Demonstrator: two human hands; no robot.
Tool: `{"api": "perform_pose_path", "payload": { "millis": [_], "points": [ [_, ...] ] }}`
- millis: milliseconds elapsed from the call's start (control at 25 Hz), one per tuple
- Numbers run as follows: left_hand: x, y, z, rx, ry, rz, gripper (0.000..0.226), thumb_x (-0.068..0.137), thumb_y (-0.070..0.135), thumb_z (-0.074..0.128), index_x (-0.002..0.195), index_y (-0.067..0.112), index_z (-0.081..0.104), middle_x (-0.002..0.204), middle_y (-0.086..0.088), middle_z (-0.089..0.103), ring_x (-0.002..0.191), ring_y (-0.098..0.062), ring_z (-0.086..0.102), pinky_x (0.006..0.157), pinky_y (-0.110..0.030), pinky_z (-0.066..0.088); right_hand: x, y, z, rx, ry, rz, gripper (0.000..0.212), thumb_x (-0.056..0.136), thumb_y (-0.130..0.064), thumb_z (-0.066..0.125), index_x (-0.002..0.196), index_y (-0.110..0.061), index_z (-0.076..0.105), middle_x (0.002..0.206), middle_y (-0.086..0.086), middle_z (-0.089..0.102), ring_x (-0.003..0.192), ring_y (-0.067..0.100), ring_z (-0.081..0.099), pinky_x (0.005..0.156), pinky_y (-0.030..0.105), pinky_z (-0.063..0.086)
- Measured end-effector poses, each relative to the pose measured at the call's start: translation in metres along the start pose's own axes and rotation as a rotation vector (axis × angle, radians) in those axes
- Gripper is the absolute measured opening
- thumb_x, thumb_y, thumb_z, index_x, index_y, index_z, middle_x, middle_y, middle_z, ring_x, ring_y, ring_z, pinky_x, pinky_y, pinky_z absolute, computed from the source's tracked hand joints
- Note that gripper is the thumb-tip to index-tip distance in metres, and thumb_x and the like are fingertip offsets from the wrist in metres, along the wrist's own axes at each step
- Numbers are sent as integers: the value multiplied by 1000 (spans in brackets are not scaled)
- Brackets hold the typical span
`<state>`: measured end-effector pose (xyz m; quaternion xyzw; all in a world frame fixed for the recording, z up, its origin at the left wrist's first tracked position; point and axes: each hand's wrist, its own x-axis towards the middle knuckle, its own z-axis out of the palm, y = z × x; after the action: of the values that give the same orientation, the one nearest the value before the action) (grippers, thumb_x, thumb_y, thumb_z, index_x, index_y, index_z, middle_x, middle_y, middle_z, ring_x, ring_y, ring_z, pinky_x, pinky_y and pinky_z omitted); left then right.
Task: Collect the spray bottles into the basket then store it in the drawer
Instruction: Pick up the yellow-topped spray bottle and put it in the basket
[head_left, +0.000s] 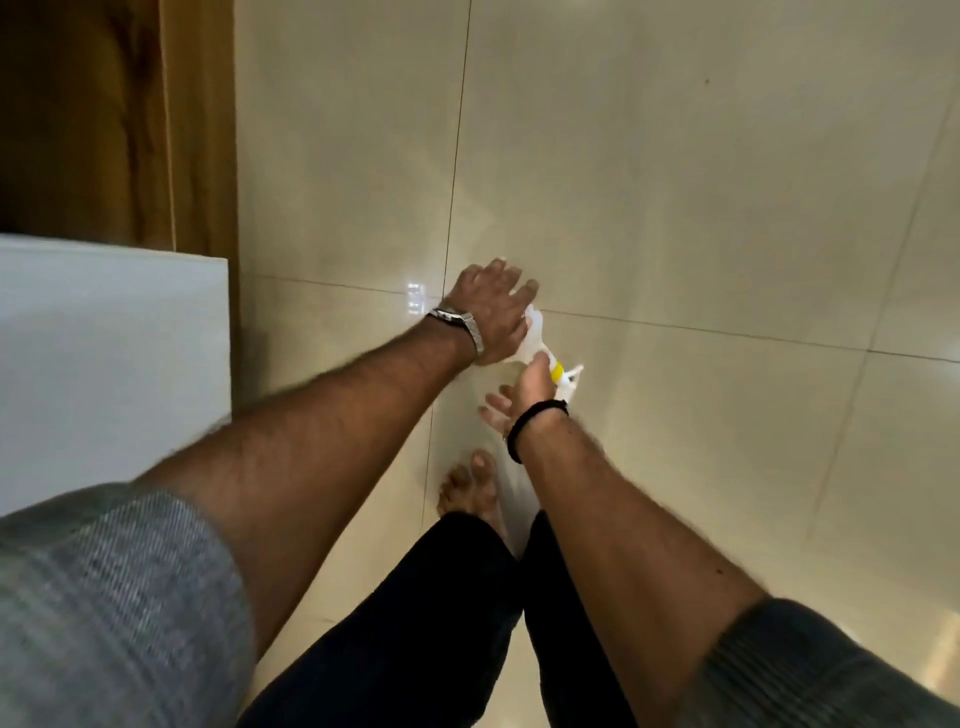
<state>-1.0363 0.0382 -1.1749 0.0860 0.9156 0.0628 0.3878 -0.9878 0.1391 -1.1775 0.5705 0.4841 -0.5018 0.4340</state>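
A white spray bottle with a yellow collar and white trigger hangs above the tiled floor, between both hands. My left hand, with a metal watch on the wrist, lies over the bottle's body with its fingers wrapped across it and hides most of it. My right hand, with a black band on the wrist, grips the bottle's neck just below the yellow collar with the thumb, while its other fingers hang loose. No basket or drawer is in view. Motion blurs the picture.
A white flat surface juts in at the left. Behind it stands brown wooden furniture. Glossy beige floor tiles fill the remaining view. My bare foot and dark trousers are below the hands.
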Motion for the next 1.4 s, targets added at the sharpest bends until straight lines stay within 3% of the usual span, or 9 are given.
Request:
{"api": "perform_pose_path", "payload": {
  "millis": [80, 160, 280, 480, 800, 1000, 1080, 1200, 1400],
  "points": [
    [12, 0, 5, -40, -92, 13, 52, 102, 38, 33, 150, 17, 34, 156, -13, 36, 146, -33, 31, 114, -51, 36, 15, -7, 15, 362, -168, 87, 59, 96, -64, 36, 110, -14, 64, 115, 10, 68, 113, 32, 66, 101, 51, 52],
    [14, 4, 11, -113, -137, -1, 52, 101, 33, 38, 151, 17, 34, 158, -13, 33, 146, -34, 28, 112, -51, 39, 25, -15, 25, 606, -287, 24, 50, 98, -59, 37, 110, -17, 63, 112, 7, 67, 112, 28, 64, 112, 49, 43],
    [-2, 7, 6, -163, -115, -1, 66, 95, 28, 54, 154, 16, 27, 156, -15, 30, 140, -36, 32, 111, -46, 42, 15, -22, 20, 618, -309, 24, 52, 98, -58, 46, 129, -18, 57, 130, 4, 64, 123, 25, 60, 112, 44, 43],
    [-60, 25, -29, -300, -95, -71, 66, 98, 30, 53, 155, 15, 22, 151, -16, 34, 132, -37, 43, 104, -48, 48, -47, -22, -18, 128, -43, -157, 58, 93, -52, 61, 136, -17, 46, 127, 10, 64, 110, 33, 69, 79, 52, 61],
    [-258, 43, -202, -672, -58, -212, 102, 84, 55, 67, 159, 18, 10, 157, -13, 35, 141, -36, 39, 115, -44, 38, -321, -42, -57, -607, -118, -663, 58, 90, -42, 68, 139, -18, 46, 133, 9, 61, 119, 31, 60, 98, 59, 51],
    [-414, 67, -304, -964, 122, -335, 117, 72, 55, 79, 159, 24, 8, 161, -9, 32, 144, -29, 40, 115, -40, 39, -510, -36, -64, -1042, -204, -960, 63, 91, -41, 66, 145, -18, 44, 136, 12, 55, 125, 27, 55, 106, 46, 48],
    [-463, 82, -333, -1039, 212, -382, 121, 70, 51, 81, 160, 20, 6, 165, -8, 27, 147, -27, 36, 118, -36, 35, -570, -26, -64, -1180, -239, -1034, 69, 92, -44, 64, 151, -21, 38, 146, 10, 46, 128, 23, 50, 109, 32, 40],
    [-534, 106, -346, -1139, 424, -520, 119, 72, 40, 84, 160, 11, 9, 163, -12, 31, 146, -27, 39, 117, -33, 36, -633, -1, -61, -1373, -312, -1162, 69, 93, -44, 62, 152, -19, 36, 148, 10, 44, 132, 25, 46, 104, 26, 35],
    [-618, 146, -309, -1367, 689, -789, 101, 73, 30, 85, 152, 12, 26, 148, -12, 49, 134, -30, 51, 109, -39, 45, -665, 63, -53, -1637, -543, -1222, 67, 91, -44, 64, 149, -18, 41, 140, 13, 52, 126, 29, 54, 107, 44, 46]
  ]
}}
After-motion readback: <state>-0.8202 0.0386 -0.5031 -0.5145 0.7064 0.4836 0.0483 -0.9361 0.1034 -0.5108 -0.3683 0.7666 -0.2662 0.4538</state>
